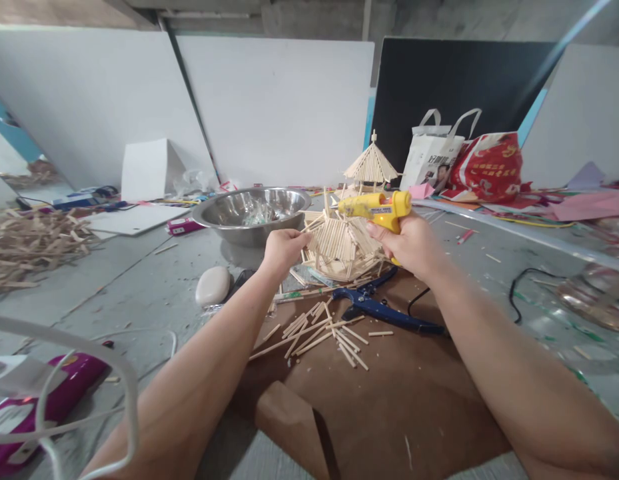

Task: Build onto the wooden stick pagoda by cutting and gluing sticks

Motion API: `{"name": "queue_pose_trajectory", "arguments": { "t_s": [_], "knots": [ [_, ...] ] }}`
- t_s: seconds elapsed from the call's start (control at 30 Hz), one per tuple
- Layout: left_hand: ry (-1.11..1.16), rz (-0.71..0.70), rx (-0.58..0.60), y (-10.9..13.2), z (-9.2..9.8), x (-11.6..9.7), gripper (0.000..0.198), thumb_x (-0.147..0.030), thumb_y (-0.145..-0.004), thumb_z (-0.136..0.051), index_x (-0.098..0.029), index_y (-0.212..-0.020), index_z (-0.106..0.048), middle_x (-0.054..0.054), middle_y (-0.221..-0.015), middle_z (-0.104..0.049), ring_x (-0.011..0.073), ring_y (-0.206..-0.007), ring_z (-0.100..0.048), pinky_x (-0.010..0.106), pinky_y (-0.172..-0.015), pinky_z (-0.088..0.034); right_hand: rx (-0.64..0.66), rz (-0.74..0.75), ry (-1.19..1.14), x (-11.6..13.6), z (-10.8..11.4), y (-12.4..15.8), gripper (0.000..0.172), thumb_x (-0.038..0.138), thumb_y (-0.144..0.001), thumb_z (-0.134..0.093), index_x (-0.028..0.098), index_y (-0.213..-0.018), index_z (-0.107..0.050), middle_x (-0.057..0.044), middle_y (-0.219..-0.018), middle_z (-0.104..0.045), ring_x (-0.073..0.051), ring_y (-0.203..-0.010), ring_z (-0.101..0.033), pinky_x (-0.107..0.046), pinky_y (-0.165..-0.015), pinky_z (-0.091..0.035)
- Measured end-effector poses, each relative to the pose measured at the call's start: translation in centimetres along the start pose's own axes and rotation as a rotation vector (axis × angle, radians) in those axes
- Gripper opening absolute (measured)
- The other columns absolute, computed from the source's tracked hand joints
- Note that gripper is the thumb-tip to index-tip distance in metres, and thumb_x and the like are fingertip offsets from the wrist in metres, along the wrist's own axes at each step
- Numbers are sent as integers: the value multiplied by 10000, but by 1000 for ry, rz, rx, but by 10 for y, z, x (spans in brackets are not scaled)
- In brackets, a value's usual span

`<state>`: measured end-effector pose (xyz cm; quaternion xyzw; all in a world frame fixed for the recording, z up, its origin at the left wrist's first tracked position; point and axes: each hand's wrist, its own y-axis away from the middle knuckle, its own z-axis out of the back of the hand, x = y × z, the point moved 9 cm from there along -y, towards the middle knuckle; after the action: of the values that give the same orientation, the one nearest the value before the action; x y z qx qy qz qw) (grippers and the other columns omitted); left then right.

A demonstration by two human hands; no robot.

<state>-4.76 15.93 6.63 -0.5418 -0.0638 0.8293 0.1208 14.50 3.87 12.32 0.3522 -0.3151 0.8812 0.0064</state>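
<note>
Past white cable (132, 413), the surface (154, 287) is backed by boards (274, 107), glue gun (376, 208) gripped by right fingers (382, 235), left fingers (295, 239) closed on stick roof (339, 237).

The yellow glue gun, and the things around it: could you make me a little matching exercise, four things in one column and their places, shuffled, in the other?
Things
1. Yellow glue gun
2. Nearer stick model
3. Blue-handled tool
4. Red bag

Places
A. Lying on the brown sheet
B. Beside the white bag with handles
C. At the fingertips of the person's left hand
D. In the grip of the person's right hand

Right pairs: 1-D, 2-C, 3-A, 4-B
</note>
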Motion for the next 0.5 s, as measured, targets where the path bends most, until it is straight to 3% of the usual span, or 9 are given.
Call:
{"name": "queue_pose_trajectory", "arguments": {
  "t_s": [0.3, 0.5],
  "knots": [
    [1, -12, 7, 0, 0, 2, 263, -380, -602, -559, -120, -568, -580, -37, -347, -402, 31, -306, -302, 183, -328, -213, -1, -3, -2, 0, 1, 0, 292, 433, -695, -485, 169, -791, -563, -34, -571, -552, -186, -598, -541, -306, -537, -403],
    [98, 38, 67, 1, -1, 3, 433, -513, -653, -468, -100, -589, -577, 33, -499, -542, 34, -288, -338, 198, -303, -222, 22, -32, 6, -1, 2, -1, 275, 442, -693, -482, 182, -731, -564, -19, -512, -529, -180, -548, -534, -297, -509, -398]
  ]
}}
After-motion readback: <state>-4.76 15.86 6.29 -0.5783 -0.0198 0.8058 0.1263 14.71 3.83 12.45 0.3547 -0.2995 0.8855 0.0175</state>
